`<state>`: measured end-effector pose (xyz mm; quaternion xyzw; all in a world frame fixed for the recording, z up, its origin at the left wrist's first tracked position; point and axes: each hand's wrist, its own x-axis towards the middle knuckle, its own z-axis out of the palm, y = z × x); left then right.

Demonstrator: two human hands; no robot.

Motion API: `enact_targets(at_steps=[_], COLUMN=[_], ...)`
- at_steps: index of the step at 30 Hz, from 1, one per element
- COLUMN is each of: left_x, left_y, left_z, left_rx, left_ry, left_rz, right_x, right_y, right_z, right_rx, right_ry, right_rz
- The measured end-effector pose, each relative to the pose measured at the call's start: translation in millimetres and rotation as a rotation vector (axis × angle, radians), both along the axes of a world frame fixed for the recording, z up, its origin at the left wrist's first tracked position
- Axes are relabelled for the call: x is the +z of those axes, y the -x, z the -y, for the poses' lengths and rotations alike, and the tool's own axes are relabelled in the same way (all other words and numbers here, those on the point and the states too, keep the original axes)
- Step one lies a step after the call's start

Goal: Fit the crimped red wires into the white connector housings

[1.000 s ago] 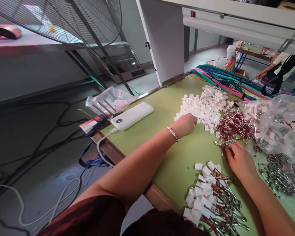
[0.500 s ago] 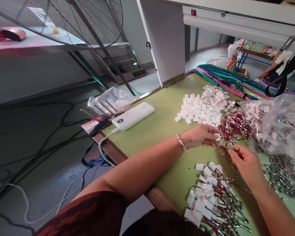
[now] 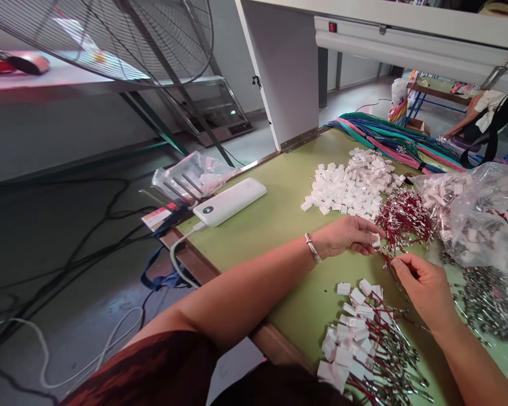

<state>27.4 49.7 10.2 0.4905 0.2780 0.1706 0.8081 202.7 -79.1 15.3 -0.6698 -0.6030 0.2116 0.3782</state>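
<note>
Between the fingertips of my left hand (image 3: 353, 235) is a small white plastic connector housing (image 3: 376, 241). My right hand (image 3: 421, 285) is closed in a pinch on a thin red wire (image 3: 386, 258), close to that housing. Whether the wire sits inside the housing is too small to tell. Just beyond my hands lies a heap of short red wires with metal terminals (image 3: 405, 220). Farther back is a pile of loose white housings (image 3: 349, 183). Nearer to me, white housings with red wires attached (image 3: 359, 332) lie in a bunch.
A white power bank (image 3: 231, 202) with a cable lies at the table's left edge. To the right are a clear bag of housings (image 3: 478, 214) and a heap of metal terminals (image 3: 491, 301). Wire bundles (image 3: 389, 141) run along the back. A person (image 3: 486, 118) bends in the background.
Both hands stay almost in place. The white housing in my left fingers has tilted and shifted slightly, and my right fingertips have edged a little to the left.
</note>
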Motion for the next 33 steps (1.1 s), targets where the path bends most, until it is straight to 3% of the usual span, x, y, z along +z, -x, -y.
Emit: enact_targets(at_steps=[8,18,27,33], left_x=[2.5,-2.4,1.6,5.2], left_y=[-6,-6,-4,0], left_z=[8,6,5,2], left_rx=[0.017,-0.014,-0.031,-0.084], left_ry=[-0.279,-0.19,-0.009,-0.206], left_rz=[-0.021,0.057,0.101,-0.059], right_x=[-5.1,-8.2,-8.7,-5.5], right_y=[-6,-9,-11,-13], right_z=[0,1,-1,-1], right_rx=[0.013,0.035,0.148,0.187], right_ry=[-0.183,-0.421,-0.426,-0.443], right_rz=[0.254,0.512,0.614,0.786])
